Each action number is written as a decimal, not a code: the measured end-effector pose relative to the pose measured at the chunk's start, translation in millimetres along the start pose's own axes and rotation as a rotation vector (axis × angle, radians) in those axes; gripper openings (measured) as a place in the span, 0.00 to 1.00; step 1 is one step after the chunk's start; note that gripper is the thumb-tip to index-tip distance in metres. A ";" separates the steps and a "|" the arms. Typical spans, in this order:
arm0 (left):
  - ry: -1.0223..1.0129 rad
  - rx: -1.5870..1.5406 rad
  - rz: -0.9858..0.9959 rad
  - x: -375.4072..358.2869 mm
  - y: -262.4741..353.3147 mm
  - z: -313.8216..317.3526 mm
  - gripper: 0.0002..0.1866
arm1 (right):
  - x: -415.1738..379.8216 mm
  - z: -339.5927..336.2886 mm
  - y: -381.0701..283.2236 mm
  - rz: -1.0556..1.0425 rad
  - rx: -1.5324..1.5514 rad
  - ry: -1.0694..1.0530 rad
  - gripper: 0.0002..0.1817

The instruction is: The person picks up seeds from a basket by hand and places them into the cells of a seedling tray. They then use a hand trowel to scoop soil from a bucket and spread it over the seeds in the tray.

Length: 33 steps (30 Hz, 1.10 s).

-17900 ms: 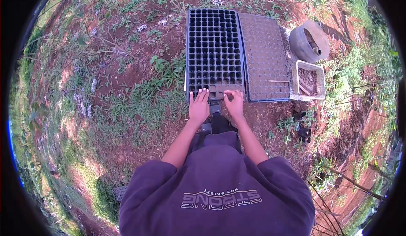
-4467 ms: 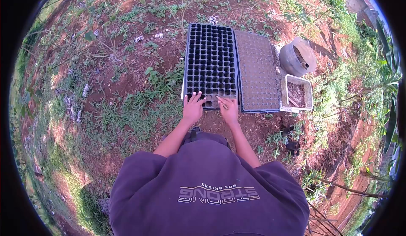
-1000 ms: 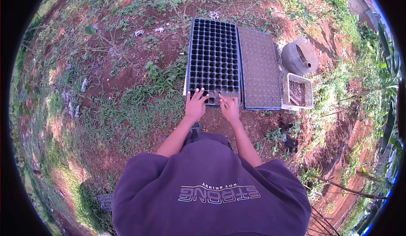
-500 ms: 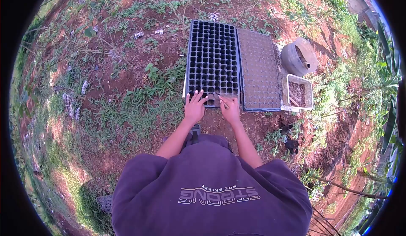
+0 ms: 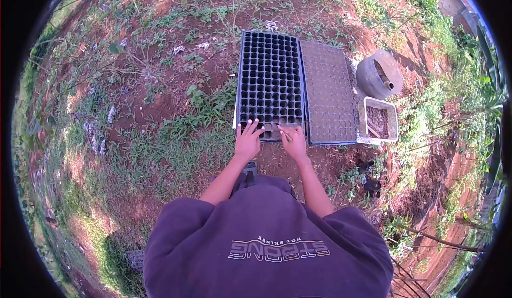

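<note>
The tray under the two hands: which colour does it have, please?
The tray is black, patterned with a grid of small cells, seen in the head view.

There are two hands, one left hand (image 5: 247, 144) and one right hand (image 5: 294, 144); two trays, one dark tray (image 5: 271, 79) and one brown tray (image 5: 330, 92); one pot (image 5: 368, 78); one box (image 5: 396, 122); one shirt (image 5: 266, 212); two sticks, one held stick (image 5: 288, 137) and one boxed stick (image 5: 373, 131).

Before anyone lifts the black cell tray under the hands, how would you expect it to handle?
The black cell tray is probably light for its size, since most cells look empty. Its near end may dip, as soil fills some cells there.
</note>
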<state>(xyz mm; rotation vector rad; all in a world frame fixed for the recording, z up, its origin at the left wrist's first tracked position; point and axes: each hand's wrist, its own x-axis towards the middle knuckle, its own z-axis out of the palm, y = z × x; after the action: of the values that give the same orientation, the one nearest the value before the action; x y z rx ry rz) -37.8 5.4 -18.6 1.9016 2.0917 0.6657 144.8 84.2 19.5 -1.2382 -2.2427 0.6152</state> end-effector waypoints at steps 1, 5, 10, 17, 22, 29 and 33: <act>0.005 0.003 0.002 -0.2 0.0 -0.2 0.21 | 0.7 -0.6 -0.2 -0.014 -0.005 -0.002 0.12; 0.003 0.006 0.003 0.2 -1.3 0.4 0.21 | -1.0 1.3 -0.9 -0.027 0.005 -0.025 0.12; -0.019 0.012 -0.001 0.6 -1.0 -1.5 0.21 | -1.6 3.6 -3.2 -0.003 -0.006 -0.010 0.13; -0.037 0.027 0.001 0.9 -1.0 -2.1 0.21 | -2.4 -0.3 -5.5 0.062 0.028 -0.006 0.12; -0.047 0.052 0.002 1.2 -1.7 -1.8 0.21 | -3.2 1.1 -3.4 0.051 0.035 0.007 0.12; -0.040 0.046 0.005 1.2 -1.4 -2.5 0.22 | -5.8 3.2 1.2 0.010 0.056 0.004 0.12; -0.034 0.040 0.011 1.2 -0.9 -2.6 0.22 | -4.8 1.5 -0.1 0.002 0.059 0.027 0.12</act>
<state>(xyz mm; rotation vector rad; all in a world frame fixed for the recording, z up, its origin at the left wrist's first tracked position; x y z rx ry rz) -40.0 6.1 -16.7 1.9328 2.0907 0.5945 146.0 79.8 17.4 -1.2134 -2.1859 0.6566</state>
